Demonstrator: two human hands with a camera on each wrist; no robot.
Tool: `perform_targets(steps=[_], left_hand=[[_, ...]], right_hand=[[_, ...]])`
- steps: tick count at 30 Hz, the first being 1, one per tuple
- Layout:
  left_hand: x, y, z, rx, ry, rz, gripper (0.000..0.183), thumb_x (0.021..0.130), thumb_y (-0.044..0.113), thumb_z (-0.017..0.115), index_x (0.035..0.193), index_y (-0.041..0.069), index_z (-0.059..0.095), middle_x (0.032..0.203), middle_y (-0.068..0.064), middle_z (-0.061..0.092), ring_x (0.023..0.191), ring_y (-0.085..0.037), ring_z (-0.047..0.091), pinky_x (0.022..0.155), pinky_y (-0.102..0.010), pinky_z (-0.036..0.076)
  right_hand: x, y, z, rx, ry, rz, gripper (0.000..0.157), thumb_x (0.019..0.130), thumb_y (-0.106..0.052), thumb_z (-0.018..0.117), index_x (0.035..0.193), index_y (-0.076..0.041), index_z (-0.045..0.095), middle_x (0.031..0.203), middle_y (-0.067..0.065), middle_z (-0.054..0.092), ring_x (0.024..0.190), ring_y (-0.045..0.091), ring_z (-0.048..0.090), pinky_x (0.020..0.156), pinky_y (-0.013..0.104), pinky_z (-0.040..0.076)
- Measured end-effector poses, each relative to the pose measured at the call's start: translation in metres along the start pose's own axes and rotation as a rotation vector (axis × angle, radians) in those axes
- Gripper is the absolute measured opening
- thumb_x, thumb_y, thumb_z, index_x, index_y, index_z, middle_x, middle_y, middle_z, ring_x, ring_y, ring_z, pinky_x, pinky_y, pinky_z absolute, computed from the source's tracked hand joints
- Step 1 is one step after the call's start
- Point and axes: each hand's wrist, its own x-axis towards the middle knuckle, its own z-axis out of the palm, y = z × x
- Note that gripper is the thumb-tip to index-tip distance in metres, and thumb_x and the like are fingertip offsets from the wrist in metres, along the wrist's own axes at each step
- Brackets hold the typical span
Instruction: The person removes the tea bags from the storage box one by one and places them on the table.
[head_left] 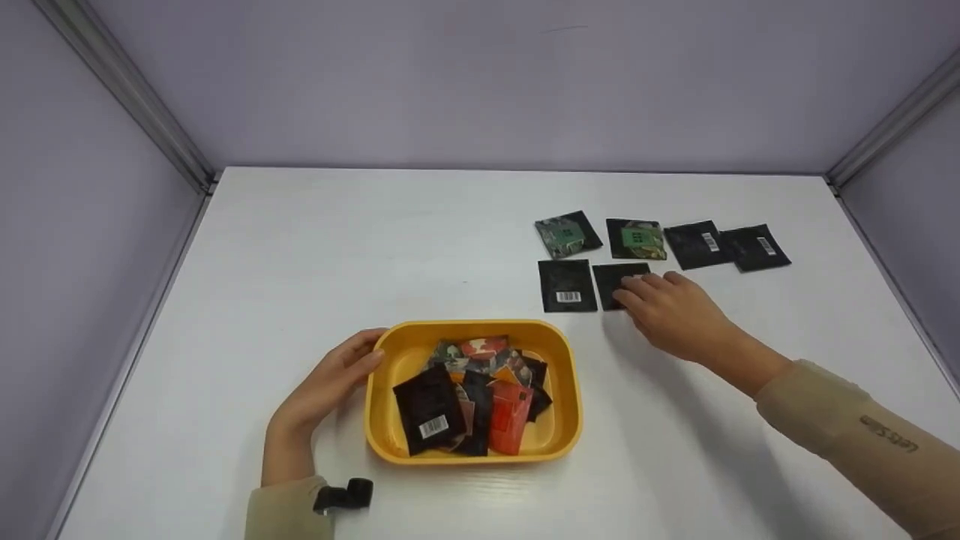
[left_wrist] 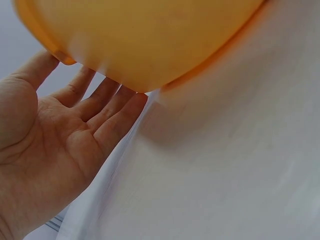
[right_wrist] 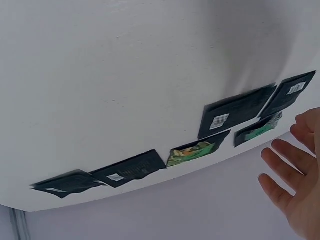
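Note:
My left hand point(head_left: 330, 382) holds the left side of a yellow plastic tray point(head_left: 571, 375), thumb at the rim and fingers along the outer wall, as the left wrist view shows. Inside the tray lie several flat sachets, among them a black one point(head_left: 424, 401) with a barcode and a red one point(head_left: 510, 420). Out to the right, my right hand point(head_left: 675, 311) is over a black sachet point(head_left: 609, 279) that lies flat on the table and is partly covered in the head view. In the right wrist view its fingers point(right_wrist: 282, 170) are loosely bent and grip nothing.
Left of that sachet lies another black one point(head_left: 568, 281), barcode up. Behind them runs a row: two green-labelled sachets point(head_left: 568, 236) and two overlapping black ones point(head_left: 697, 247). Pale panels point(head_left: 480, 90) wall in the white table point(head_left: 315, 247).

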Motion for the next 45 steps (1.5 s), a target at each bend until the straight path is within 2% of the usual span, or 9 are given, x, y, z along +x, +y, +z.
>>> perform_targets(steps=[5, 13, 19, 26, 32, 35, 39, 45], left_hand=[[-0.001, 0.001, 0.001, 0.009, 0.012, 0.001, 0.046, 0.102, 0.03, 0.056, 0.141, 0.007, 0.049, 0.139, -0.01, 0.054, 0.127, -0.025, 0.051, 0.109, -0.044, 0.04], [-0.003, -0.001, 0.002, 0.028, 0.046, -0.026, 0.045, 0.101, 0.033, 0.058, 0.14, 0.012, 0.052, 0.139, -0.006, 0.055, 0.128, -0.022, 0.051, 0.11, -0.045, 0.038], [-0.002, -0.002, 0.002, 0.027, 0.047, -0.032, 0.044, 0.101, 0.034, 0.059, 0.139, 0.012, 0.053, 0.138, -0.005, 0.056, 0.126, -0.022, 0.052, 0.11, -0.044, 0.039], [-0.003, -0.001, 0.003, -0.001, 0.003, 0.011, 0.043, 0.103, 0.029, 0.056, 0.14, 0.009, 0.05, 0.139, -0.009, 0.055, 0.126, -0.024, 0.052, 0.109, -0.039, 0.04], [0.0, 0.0, 0.004, 0.01, 0.0, 0.009, 0.043, 0.103, 0.03, 0.055, 0.141, 0.009, 0.05, 0.139, -0.009, 0.055, 0.127, -0.023, 0.051, 0.11, -0.039, 0.039], [0.002, 0.001, 0.004, 0.012, -0.003, 0.01, 0.043, 0.103, 0.029, 0.055, 0.141, 0.009, 0.05, 0.139, -0.008, 0.055, 0.127, -0.023, 0.051, 0.11, -0.04, 0.039], [0.001, 0.002, 0.003, 0.009, -0.006, 0.011, 0.043, 0.103, 0.029, 0.055, 0.14, 0.009, 0.05, 0.139, -0.009, 0.055, 0.127, -0.024, 0.051, 0.11, -0.041, 0.039], [0.001, 0.002, 0.003, 0.003, 0.013, -0.012, 0.045, 0.102, 0.032, 0.057, 0.14, 0.011, 0.051, 0.139, -0.007, 0.055, 0.128, -0.023, 0.051, 0.111, -0.042, 0.038]], right_hand=[[0.005, -0.018, -0.022, -0.041, -0.015, -0.079, 0.031, 0.086, -0.011, 0.075, 0.115, -0.003, 0.068, 0.114, 0.017, 0.069, 0.099, 0.035, 0.066, 0.082, 0.048, 0.057], [0.02, -0.05, -0.049, -0.086, 0.024, -0.218, 0.038, 0.086, -0.018, 0.075, 0.121, -0.008, 0.067, 0.122, 0.013, 0.067, 0.102, 0.03, 0.064, 0.085, 0.042, 0.056], [0.038, -0.077, -0.062, -0.101, 0.018, -0.336, 0.041, 0.088, -0.019, 0.074, 0.125, -0.008, 0.061, 0.126, 0.012, 0.064, 0.107, 0.029, 0.062, 0.088, 0.042, 0.055], [0.063, -0.106, -0.068, -0.078, 0.04, -0.482, 0.037, 0.089, -0.02, 0.071, 0.124, -0.012, 0.063, 0.128, 0.009, 0.063, 0.111, 0.025, 0.058, 0.09, 0.036, 0.052], [0.077, -0.129, -0.072, -0.099, -0.048, -0.604, 0.04, 0.095, -0.031, 0.065, 0.132, -0.016, 0.061, 0.138, 0.006, 0.058, 0.123, 0.021, 0.054, 0.098, 0.034, 0.047], [0.084, -0.14, -0.072, -0.094, -0.088, -0.643, 0.038, 0.099, -0.03, 0.059, 0.135, -0.018, 0.059, 0.139, 0.003, 0.057, 0.125, 0.019, 0.052, 0.104, 0.034, 0.044], [0.094, -0.154, -0.071, -0.077, -0.146, -0.68, 0.036, 0.101, -0.027, 0.057, 0.136, -0.019, 0.057, 0.141, 0.001, 0.055, 0.126, 0.018, 0.051, 0.109, 0.035, 0.04], [0.111, -0.172, -0.074, -0.086, -0.21, -0.675, 0.039, 0.101, -0.035, 0.056, 0.137, -0.021, 0.056, 0.142, 0.001, 0.055, 0.124, 0.019, 0.052, 0.107, 0.034, 0.042]])
